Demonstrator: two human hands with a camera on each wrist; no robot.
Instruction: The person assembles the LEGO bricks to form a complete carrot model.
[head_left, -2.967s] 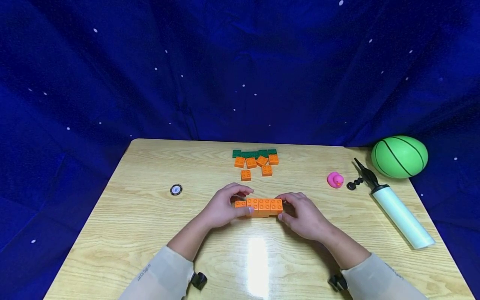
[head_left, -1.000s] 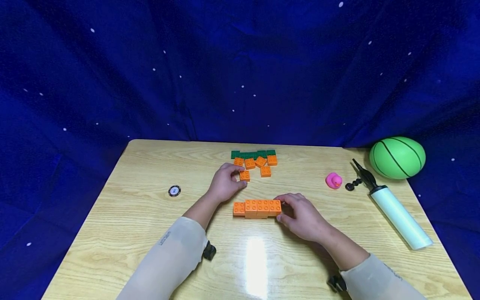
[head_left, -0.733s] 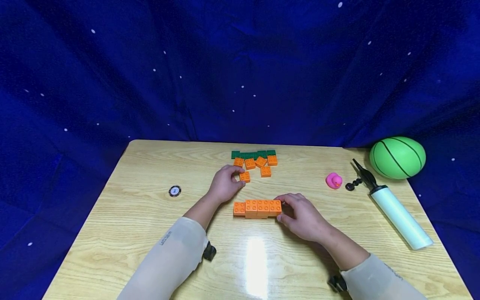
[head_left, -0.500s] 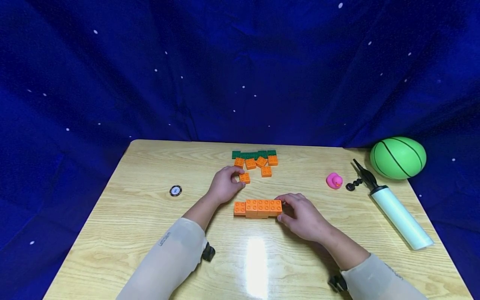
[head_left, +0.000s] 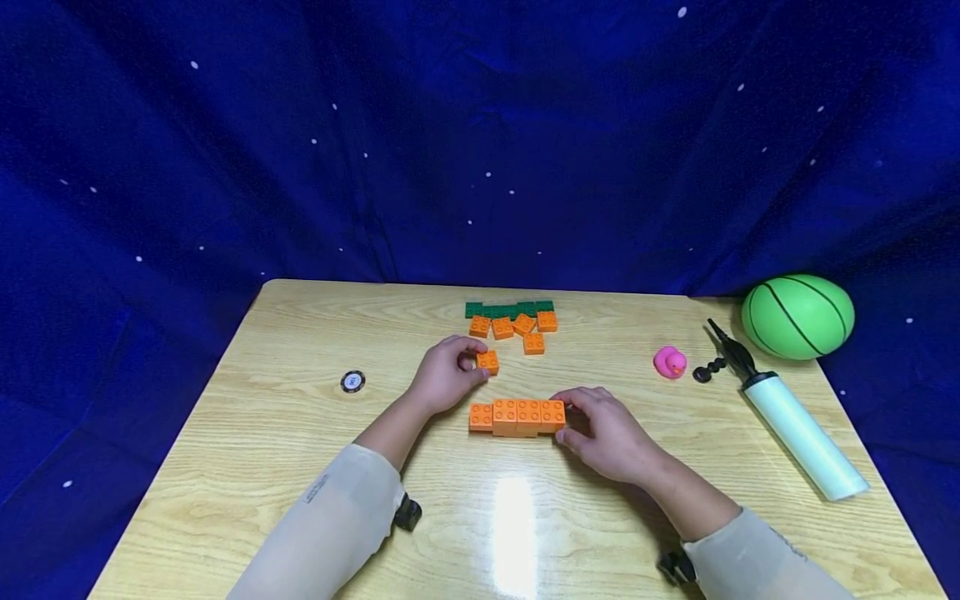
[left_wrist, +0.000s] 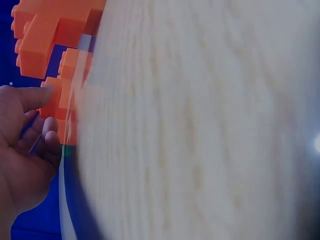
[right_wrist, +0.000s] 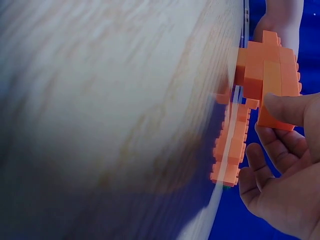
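Both arms are covered to the wrist by long, close-fitting sleeves of pale beige fabric. A short line of small dark lettering is printed along the left sleeve [head_left: 318, 487] near the forearm. A small black device is strapped under each wrist. The left hand [head_left: 442, 379] and right hand [head_left: 611, 433] are left bare, without gloves.

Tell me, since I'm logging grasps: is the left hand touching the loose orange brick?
Touching. In the head view the left hand pinches the loose brick between thumb and fingers; the left wrist view shows a fingertip against an orange brick.
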